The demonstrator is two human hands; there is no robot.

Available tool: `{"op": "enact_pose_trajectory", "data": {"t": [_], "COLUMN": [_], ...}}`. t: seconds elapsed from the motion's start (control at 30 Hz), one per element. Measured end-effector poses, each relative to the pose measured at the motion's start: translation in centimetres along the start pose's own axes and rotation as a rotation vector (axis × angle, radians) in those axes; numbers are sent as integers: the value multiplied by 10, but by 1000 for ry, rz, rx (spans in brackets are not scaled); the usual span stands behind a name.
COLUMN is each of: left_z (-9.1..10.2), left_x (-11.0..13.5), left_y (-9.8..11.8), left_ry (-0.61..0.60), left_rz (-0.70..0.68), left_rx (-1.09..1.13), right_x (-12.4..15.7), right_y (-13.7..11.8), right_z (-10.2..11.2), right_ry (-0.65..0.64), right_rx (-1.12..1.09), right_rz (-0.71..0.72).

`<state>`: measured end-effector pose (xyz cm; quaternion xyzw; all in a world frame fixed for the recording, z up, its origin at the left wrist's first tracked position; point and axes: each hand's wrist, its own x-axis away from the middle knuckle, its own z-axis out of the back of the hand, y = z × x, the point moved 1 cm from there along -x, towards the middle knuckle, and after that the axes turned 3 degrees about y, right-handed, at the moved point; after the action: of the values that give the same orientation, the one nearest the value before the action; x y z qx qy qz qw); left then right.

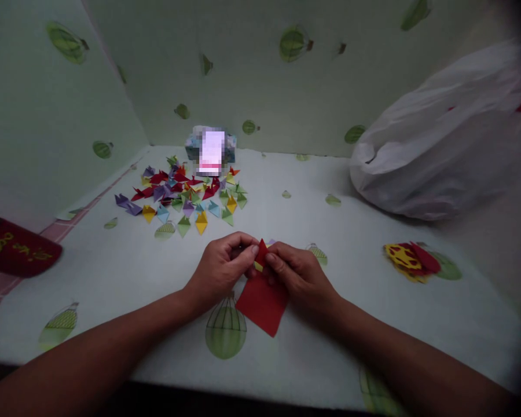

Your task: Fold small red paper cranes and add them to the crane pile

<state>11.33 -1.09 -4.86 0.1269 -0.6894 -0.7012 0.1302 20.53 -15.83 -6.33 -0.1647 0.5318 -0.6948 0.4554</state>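
Both my hands meet over a red paper sheet (263, 304) near the front middle of the table. My left hand (223, 267) is closed, its fingertips pinching the sheet's folded upper corner. My right hand (297, 275) is closed too, its thumb and fingers pressing the same corner from the right; a bit of yellow shows at the fold. The lower part of the sheet lies flat on the white cloth with green melon prints (226, 330).
A heap of several small folded paper pieces (186, 197) in many colours lies behind the hands, in front of a small box (211, 147). A white plastic bag (443, 150) sits at the right. Red and yellow paper (410, 262) lies right; a red pouch (17, 249) left.
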Motion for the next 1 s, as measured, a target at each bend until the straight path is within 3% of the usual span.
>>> {"op": "enact_pose_trajectory", "data": {"t": [0.17, 0.3, 0.4, 0.63, 1.0], "left_z": [0, 2, 2, 3, 1], "left_x": [0, 0, 0, 0, -2], "left_y": [-1, -2, -2, -4, -4], "left_ry": [-13, -34, -19, -52, -78], "left_rz": [-4, -20, -25, -44, 8], "left_rx": [-25, -12, -2, -20, 22], "right_x": [-1, -1, 0, 0, -2], "right_y": [-2, -2, -3, -5, -6], "right_z": [0, 0, 1, 3, 2], "right_ry": [-10, -14, -23, 39, 62], "right_rx": [79, 81, 22, -272, -218], "right_rz": [140, 162, 102, -186, -172]}}
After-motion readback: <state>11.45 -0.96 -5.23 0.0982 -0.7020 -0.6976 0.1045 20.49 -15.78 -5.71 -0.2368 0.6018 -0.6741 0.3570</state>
